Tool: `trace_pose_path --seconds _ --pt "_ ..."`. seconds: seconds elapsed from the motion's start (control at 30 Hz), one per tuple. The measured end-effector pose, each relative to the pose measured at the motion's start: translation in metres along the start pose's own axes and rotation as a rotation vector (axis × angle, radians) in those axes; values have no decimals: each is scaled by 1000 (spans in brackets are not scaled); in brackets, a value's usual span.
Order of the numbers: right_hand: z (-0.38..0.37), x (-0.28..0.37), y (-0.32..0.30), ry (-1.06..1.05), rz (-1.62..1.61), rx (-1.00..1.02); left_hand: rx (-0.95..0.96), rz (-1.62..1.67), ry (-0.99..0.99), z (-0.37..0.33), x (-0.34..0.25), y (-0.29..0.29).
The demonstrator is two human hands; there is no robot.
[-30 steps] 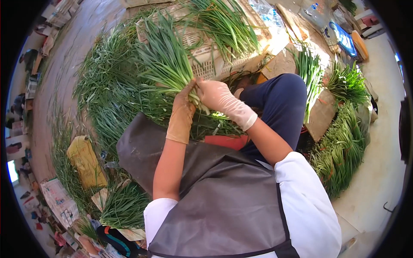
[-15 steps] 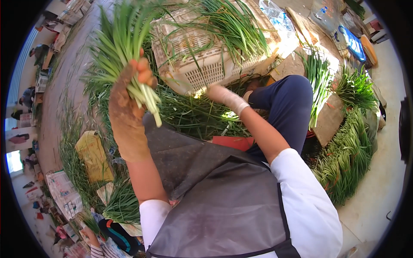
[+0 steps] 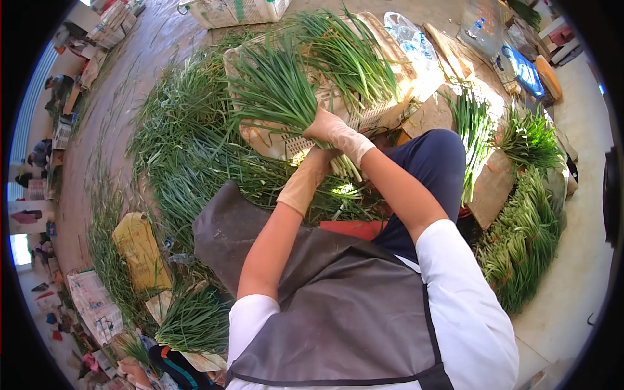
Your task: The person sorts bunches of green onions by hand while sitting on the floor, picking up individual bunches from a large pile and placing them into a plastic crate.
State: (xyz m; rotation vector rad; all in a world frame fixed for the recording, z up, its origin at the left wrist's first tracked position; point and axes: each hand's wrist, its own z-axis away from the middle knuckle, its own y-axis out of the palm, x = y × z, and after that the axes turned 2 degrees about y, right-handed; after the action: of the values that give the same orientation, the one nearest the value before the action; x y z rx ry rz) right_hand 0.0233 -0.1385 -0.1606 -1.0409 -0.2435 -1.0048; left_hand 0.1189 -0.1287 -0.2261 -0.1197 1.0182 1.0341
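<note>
Head view: the left hand [image 3: 316,164] is at the stems [image 3: 348,170], its grip impossible to tell; the right hand [image 3: 329,127] is wrapped round the green bundle [image 3: 281,94], leaves over a slatted crate [image 3: 270,143] bearing more stalks [image 3: 354,57]. Beyond, a clear bag [image 3: 403,27] holds bottles [image 3: 419,45]; farther, a green-striped white crate [image 3: 218,16].

No words, numbers or signs could be read. Any print on the yellow sack [image 3: 140,253], the blue bag [image 3: 528,75] or the pale box [image 3: 222,14] with a green band (partly cut off above) was too unclear to make out.
</note>
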Motion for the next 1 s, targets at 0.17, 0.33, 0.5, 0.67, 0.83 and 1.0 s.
trace_pose_path --seconds 0.17,0.33,0.5,0.67,0.83,1.0 --pt "-2 19 28 -169 -101 -66 131 -125 -20 40 -33 -32" --pt "-15 3 15 -37 88 -142 244 -380 -14 41 -32 -41" --pt "45 31 45 -245 245 -361 96 541 638 37 -85 -67" --pt "31 51 20 -427 -213 -580 -226 363 869 27 -144 -33" --pt "9 99 -31 -795 -367 -832 -232 -29 1146 45 -216 -10" --pt "-52 62 0 -713 -305 -776 -209 -167 957 8 -179 -36"
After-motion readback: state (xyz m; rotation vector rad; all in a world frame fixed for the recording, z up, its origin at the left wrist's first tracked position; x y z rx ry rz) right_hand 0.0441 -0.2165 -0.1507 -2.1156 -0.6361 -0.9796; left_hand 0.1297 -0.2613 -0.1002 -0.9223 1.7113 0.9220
